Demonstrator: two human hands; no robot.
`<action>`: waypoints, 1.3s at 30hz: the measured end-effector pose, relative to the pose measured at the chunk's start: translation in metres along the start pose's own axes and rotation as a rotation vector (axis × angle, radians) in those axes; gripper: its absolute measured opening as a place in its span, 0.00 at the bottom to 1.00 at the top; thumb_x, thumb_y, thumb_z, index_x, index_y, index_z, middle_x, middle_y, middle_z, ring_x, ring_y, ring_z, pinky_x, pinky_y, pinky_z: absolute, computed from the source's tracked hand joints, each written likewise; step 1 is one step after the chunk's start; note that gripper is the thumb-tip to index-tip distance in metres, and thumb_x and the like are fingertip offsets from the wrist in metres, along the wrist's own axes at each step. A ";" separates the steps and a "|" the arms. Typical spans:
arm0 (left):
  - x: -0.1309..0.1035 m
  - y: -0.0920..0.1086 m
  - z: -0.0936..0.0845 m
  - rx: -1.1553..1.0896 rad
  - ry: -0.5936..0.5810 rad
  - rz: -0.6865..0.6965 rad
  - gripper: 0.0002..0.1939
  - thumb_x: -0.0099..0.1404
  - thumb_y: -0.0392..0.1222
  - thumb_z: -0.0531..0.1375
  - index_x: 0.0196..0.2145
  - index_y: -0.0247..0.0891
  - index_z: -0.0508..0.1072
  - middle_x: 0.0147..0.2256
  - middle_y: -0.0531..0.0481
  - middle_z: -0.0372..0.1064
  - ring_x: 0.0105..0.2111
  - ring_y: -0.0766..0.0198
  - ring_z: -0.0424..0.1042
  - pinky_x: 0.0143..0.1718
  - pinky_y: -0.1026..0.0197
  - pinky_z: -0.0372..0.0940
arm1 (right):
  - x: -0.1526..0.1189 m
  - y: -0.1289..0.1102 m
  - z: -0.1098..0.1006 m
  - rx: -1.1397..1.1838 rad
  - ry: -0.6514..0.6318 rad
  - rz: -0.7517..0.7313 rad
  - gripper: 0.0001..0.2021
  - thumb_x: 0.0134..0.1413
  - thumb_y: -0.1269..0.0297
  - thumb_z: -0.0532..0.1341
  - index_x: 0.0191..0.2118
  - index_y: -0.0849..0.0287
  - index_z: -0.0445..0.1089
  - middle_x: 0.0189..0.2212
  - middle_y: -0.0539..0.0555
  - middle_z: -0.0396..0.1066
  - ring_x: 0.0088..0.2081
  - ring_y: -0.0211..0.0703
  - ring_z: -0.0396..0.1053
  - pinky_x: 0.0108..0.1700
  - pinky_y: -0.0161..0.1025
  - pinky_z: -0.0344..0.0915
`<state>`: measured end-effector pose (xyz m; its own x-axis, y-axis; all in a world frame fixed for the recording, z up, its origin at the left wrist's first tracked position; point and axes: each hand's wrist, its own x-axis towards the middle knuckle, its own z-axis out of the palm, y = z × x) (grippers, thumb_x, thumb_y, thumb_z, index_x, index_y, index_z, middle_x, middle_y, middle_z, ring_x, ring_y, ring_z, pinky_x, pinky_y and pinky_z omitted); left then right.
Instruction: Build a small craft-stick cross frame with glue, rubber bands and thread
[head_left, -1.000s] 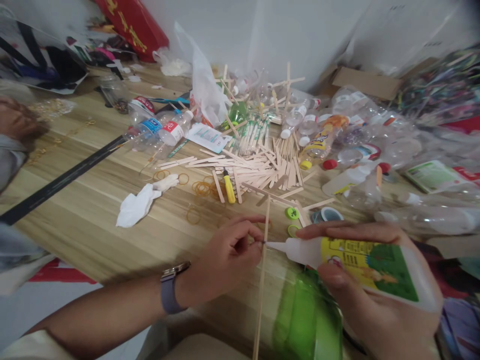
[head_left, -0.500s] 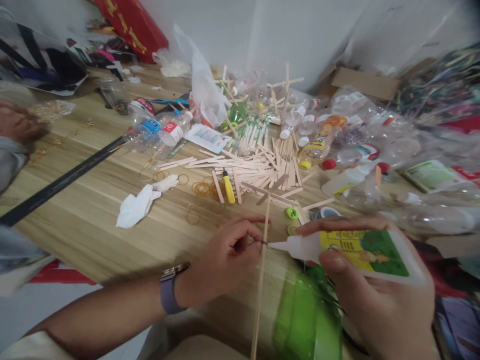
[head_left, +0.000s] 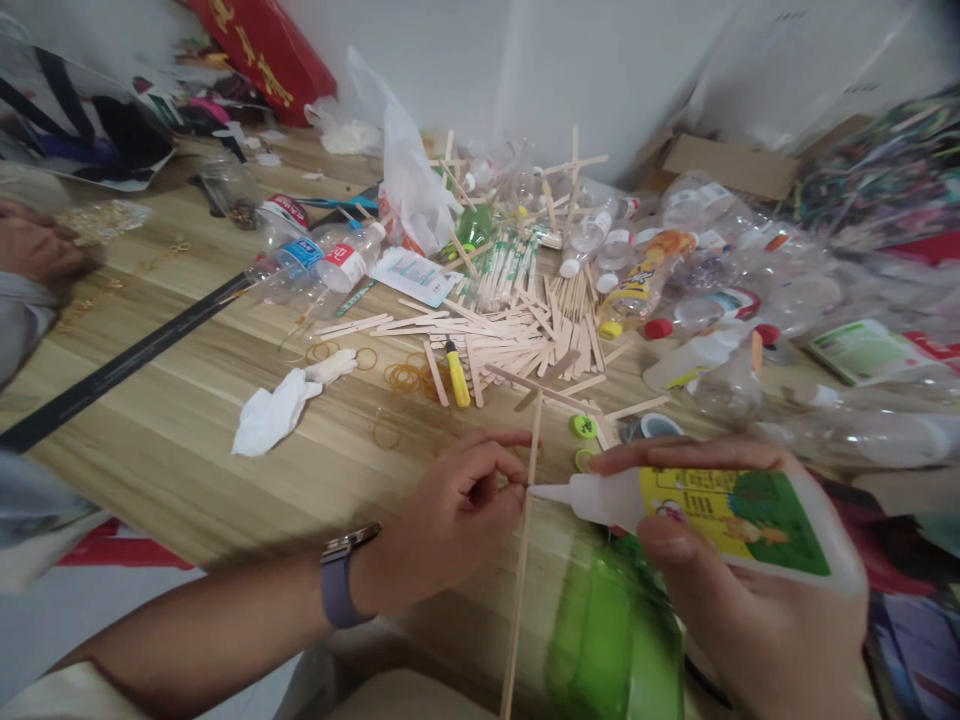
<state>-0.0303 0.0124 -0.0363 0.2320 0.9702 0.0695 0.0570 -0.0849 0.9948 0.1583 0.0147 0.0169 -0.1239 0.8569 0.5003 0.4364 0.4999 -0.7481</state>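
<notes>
My right hand [head_left: 750, 590] is wrapped round a white glue bottle [head_left: 735, 515] with a yellow and green label. The bottle lies nearly level, its thin nozzle pointing left and touching or almost touching a long wooden stick [head_left: 519, 590]. My left hand [head_left: 457, 510], a watch on its wrist, is closed with thumb and forefinger pinched at this stick beside the nozzle tip. What else those fingertips grip is too small to make out. Crossed craft sticks [head_left: 544, 386] sit at the far end of the long stick, like a propeller.
A heap of loose craft sticks [head_left: 502, 345] lies ahead, with a yellow-handled tool [head_left: 457, 375] and rubber bands [head_left: 403, 378] near it. Plastic bottles [head_left: 795, 300] crowd the right. A green plastic bottle [head_left: 615, 640] lies below my right hand. Another person's hand [head_left: 34, 245] is at far left.
The glue bottle's rear end has dipped slightly, and its nozzle has shifted a little left against the stick. The stick's far end has moved slightly right. My left hand has barely moved.
</notes>
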 end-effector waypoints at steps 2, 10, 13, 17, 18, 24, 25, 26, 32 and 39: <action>0.000 0.000 0.000 0.009 0.001 0.005 0.05 0.61 0.34 0.58 0.28 0.41 0.69 0.52 0.48 0.70 0.45 0.56 0.71 0.33 0.58 0.63 | -0.001 0.000 0.000 0.004 0.005 -0.012 0.13 0.51 0.55 0.68 0.40 0.51 0.67 0.32 0.50 0.79 0.35 0.48 0.76 0.37 0.43 0.74; 0.000 -0.001 0.000 0.011 0.005 0.035 0.06 0.61 0.33 0.57 0.27 0.41 0.67 0.50 0.48 0.71 0.44 0.56 0.72 0.30 0.61 0.60 | -0.003 -0.010 0.003 0.073 0.057 0.017 0.15 0.47 0.58 0.71 0.39 0.50 0.68 0.33 0.50 0.78 0.35 0.47 0.76 0.38 0.43 0.73; 0.000 -0.002 0.000 0.021 0.007 0.034 0.05 0.61 0.33 0.57 0.28 0.40 0.68 0.49 0.47 0.71 0.45 0.57 0.71 0.30 0.61 0.60 | -0.004 -0.015 0.004 0.097 0.083 0.083 0.13 0.48 0.56 0.70 0.37 0.50 0.67 0.32 0.50 0.78 0.34 0.47 0.75 0.38 0.44 0.73; 0.000 -0.001 0.001 0.002 0.009 0.036 0.06 0.61 0.34 0.57 0.28 0.41 0.68 0.48 0.47 0.72 0.43 0.57 0.72 0.30 0.61 0.60 | -0.005 -0.013 0.003 0.047 0.053 0.058 0.14 0.49 0.57 0.70 0.38 0.51 0.67 0.33 0.49 0.77 0.34 0.44 0.75 0.40 0.42 0.71; 0.000 0.000 0.001 -0.003 0.011 0.034 0.06 0.61 0.34 0.57 0.28 0.41 0.68 0.48 0.47 0.72 0.43 0.57 0.72 0.30 0.61 0.60 | -0.005 -0.012 0.002 0.043 0.035 0.043 0.14 0.49 0.59 0.70 0.39 0.51 0.67 0.34 0.49 0.77 0.35 0.44 0.75 0.40 0.41 0.71; 0.000 -0.002 0.001 -0.009 0.002 0.017 0.06 0.61 0.33 0.57 0.28 0.41 0.68 0.50 0.48 0.70 0.43 0.59 0.71 0.31 0.61 0.60 | -0.004 -0.008 0.002 0.058 -0.023 -0.026 0.14 0.50 0.61 0.70 0.40 0.51 0.66 0.34 0.48 0.78 0.36 0.42 0.76 0.38 0.38 0.72; 0.000 -0.002 0.001 -0.011 -0.002 0.019 0.06 0.61 0.33 0.57 0.28 0.40 0.68 0.50 0.48 0.70 0.44 0.59 0.71 0.32 0.61 0.60 | -0.005 -0.009 0.003 0.059 -0.016 -0.026 0.14 0.50 0.60 0.69 0.40 0.51 0.66 0.34 0.48 0.78 0.36 0.42 0.76 0.38 0.38 0.72; 0.000 -0.002 0.001 -0.013 -0.003 0.015 0.05 0.61 0.33 0.57 0.29 0.40 0.68 0.50 0.48 0.70 0.44 0.58 0.71 0.33 0.62 0.61 | -0.005 -0.011 0.005 0.065 -0.004 -0.022 0.13 0.51 0.59 0.69 0.39 0.51 0.66 0.34 0.48 0.78 0.35 0.42 0.76 0.38 0.38 0.72; 0.001 -0.002 0.001 -0.002 0.005 -0.002 0.05 0.62 0.35 0.56 0.28 0.40 0.68 0.51 0.48 0.70 0.40 0.60 0.72 0.32 0.61 0.61 | -0.006 -0.019 0.010 0.039 0.047 0.017 0.12 0.53 0.54 0.67 0.38 0.50 0.65 0.32 0.48 0.78 0.34 0.42 0.76 0.37 0.39 0.72; -0.001 -0.004 0.001 0.018 0.014 -0.018 0.05 0.62 0.35 0.57 0.29 0.41 0.69 0.52 0.49 0.70 0.46 0.57 0.70 0.35 0.61 0.62 | -0.004 -0.007 0.002 0.024 0.005 0.009 0.14 0.50 0.53 0.68 0.39 0.50 0.67 0.33 0.48 0.78 0.35 0.42 0.75 0.38 0.37 0.72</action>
<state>-0.0298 0.0119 -0.0408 0.2168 0.9748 0.0525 0.0791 -0.0711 0.9943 0.1545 0.0078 0.0192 -0.1155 0.8606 0.4961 0.4156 0.4955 -0.7628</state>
